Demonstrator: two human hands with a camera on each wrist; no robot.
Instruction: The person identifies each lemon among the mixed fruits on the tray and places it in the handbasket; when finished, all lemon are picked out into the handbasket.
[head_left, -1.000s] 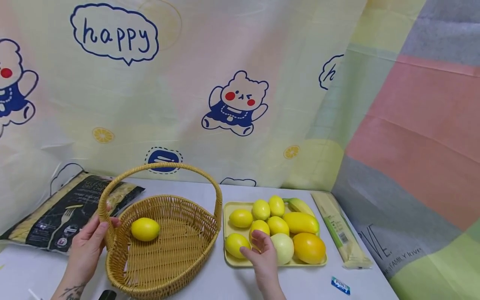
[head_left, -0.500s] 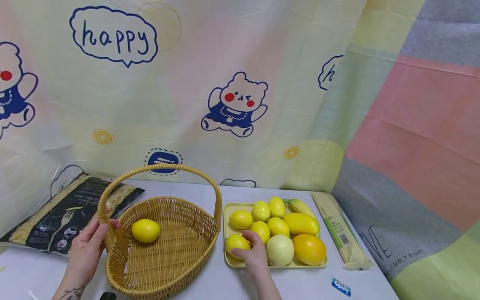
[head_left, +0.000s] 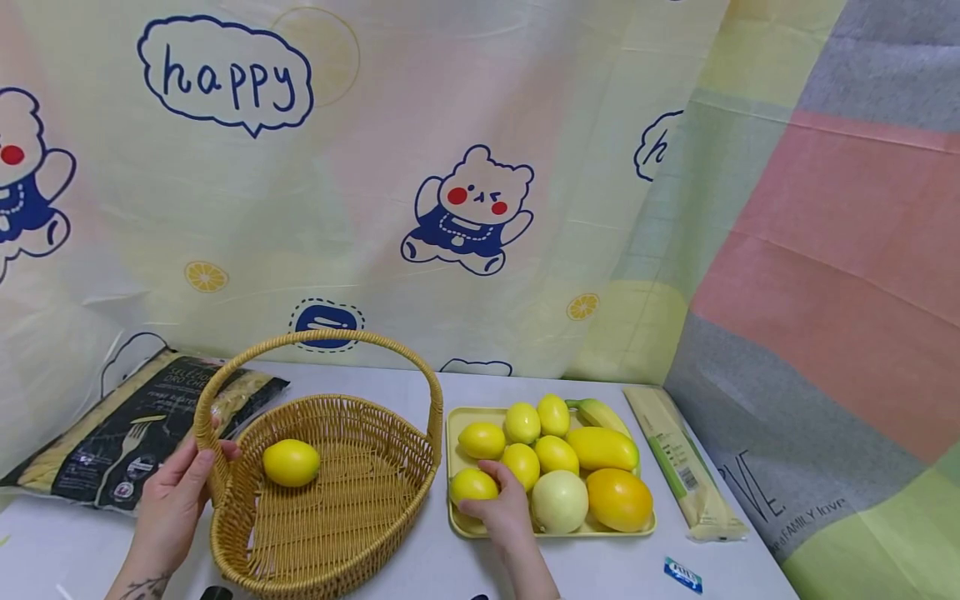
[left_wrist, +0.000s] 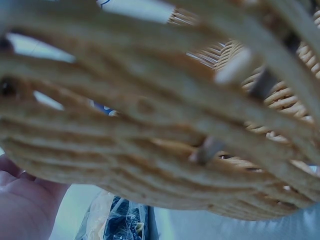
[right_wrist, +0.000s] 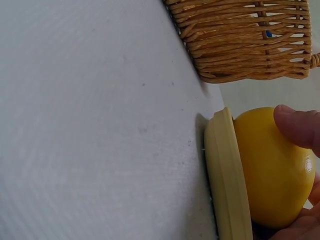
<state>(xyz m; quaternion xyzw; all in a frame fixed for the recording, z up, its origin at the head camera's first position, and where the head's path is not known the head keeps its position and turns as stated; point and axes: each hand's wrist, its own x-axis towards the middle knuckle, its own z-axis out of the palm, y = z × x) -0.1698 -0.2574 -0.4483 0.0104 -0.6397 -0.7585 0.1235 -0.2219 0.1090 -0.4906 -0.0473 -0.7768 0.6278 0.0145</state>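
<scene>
My left hand (head_left: pixel 171 487) grips the left base of the arched handle on a wicker basket (head_left: pixel 330 575). Inside the basket lies one lemon (head_left: pixel 291 462), toward its left side. At the front left corner of a pale yellow tray (head_left: pixel 592 531), my right hand (head_left: pixel 507 506) has its thumb and fingers round another lemon (head_left: pixel 471 486). The right wrist view shows the thumb on that lemon (right_wrist: pixel 270 170), still low behind the tray's rim (right_wrist: pixel 227 175). Wicker strands (left_wrist: pixel 150 125) fill most of the left wrist view, with part of the left hand (left_wrist: pixel 27 207) at the lower left.
The tray also bears several lemons (head_left: pixel 482 439), a pale round fruit (head_left: pixel 560 502), an orange fruit (head_left: pixel 619 499), a mango (head_left: pixel 602 448) and a banana (head_left: pixel 600 413). A pasta bag (head_left: pixel 112 429) lies left, a long packet (head_left: pixel 684 467) right, and a small blue packet (head_left: pixel 683 574) in front.
My right hand has moved left and down from above the tray's middle front and has taken hold of the corner lemon. The left hand keeps its place on the basket handle.
</scene>
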